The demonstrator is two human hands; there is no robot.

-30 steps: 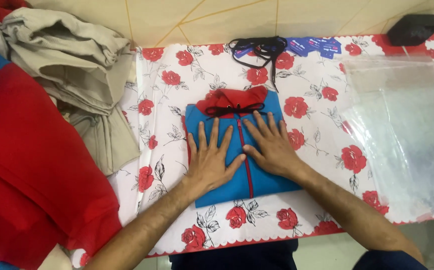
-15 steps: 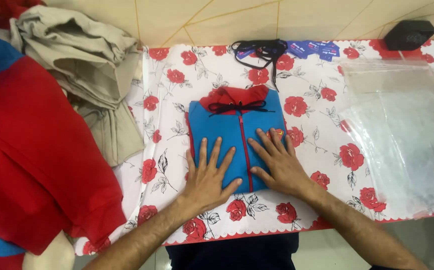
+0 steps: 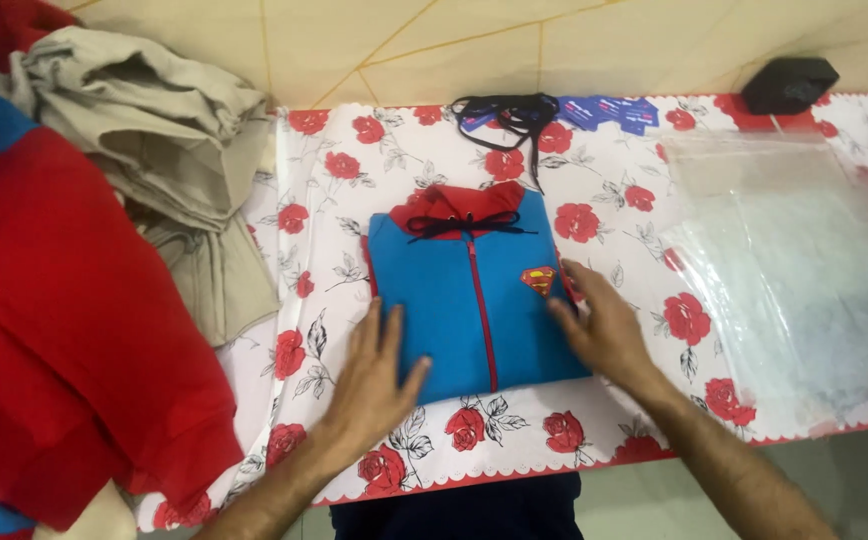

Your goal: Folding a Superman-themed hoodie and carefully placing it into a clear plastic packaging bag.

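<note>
Near the table's [image 3: 644,150] front edge, the left hand [image 3: 374,375] and right hand [image 3: 604,325] lie flat and released, touching the sides of the folded blue zip hoodie [image 3: 464,300].

Your left hand [image 3: 372,372] and right hand [image 3: 606,327] are bare, with no gloves, rings or watch showing. Both your forearms are uncovered and hairy, with no sleeve reaching them. Below the table edge you wear dark navy clothing [image 3: 459,508].
</note>
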